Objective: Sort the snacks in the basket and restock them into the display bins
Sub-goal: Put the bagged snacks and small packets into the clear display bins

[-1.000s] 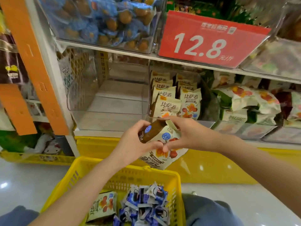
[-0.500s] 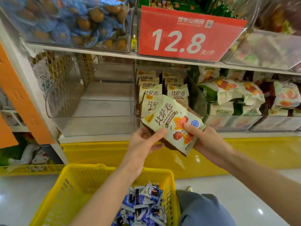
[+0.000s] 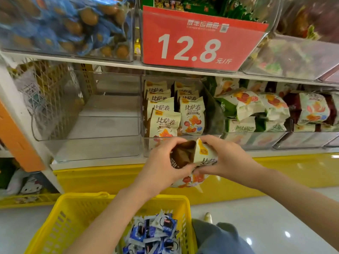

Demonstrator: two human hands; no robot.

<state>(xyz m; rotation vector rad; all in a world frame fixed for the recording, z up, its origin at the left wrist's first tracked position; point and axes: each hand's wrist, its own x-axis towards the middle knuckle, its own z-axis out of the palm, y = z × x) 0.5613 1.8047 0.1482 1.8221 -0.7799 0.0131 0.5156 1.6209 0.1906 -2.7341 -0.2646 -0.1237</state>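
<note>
My left hand [image 3: 163, 162] and my right hand [image 3: 225, 158] both grip a cream and brown snack packet [image 3: 190, 158], held on edge just below the front of the middle clear bin [image 3: 176, 142]. That bin holds several matching cream packets [image 3: 191, 116] standing in rows. Below my arms sits the yellow basket [image 3: 73, 215] with several small blue and white packets [image 3: 156, 233] in it.
A bare clear bin [image 3: 88, 143] stands left of the middle bin. Bins of green and cream packets [image 3: 256, 110] lie to the right. The upper shelf carries a red 12.8 price sign [image 3: 196, 44] and a bin of blue-wrapped snacks [image 3: 69, 26]. My knee [image 3: 222, 239] is beside the basket.
The packet was lifted face up toward the middle bin, then lowered and turned on edge. Both hands keep hold of it and now sit slightly lower and right.
</note>
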